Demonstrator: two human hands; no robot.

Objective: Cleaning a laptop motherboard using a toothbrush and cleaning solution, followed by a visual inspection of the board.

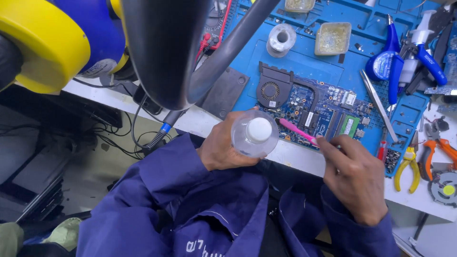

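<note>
Surface (304,164): a white bench edge runs just beyond both hands, carrying the mat and tools.
Mat (304,62): a blue work mat lies past the hands, its trays holding bits.
Circuit board (316,112): a blue laptop board with a black fan at its left end lies flat on the mat, directly beyond the hands and nearest the right one.
Left hand (219,147): closed around a small clear bottle (254,134) with a white cap, held upright near the body, just short of the board's near edge.
Right hand (354,178): fingers pinched on the handle of a pink brush (297,131), whose far end reaches leftward over the board's near edge, close beside the bottle.
Progress: the cap looks to be on the bottle and the brush seems not yet down on the components; whether the bristles are wet cannot be told from here. Cleaning of the board appears to be at its start, with most left to do.
Pliers (408,169): yellow-handled, on the surface right of the right hand.
Solder spool (281,39): far beyond the left hand.
</note>
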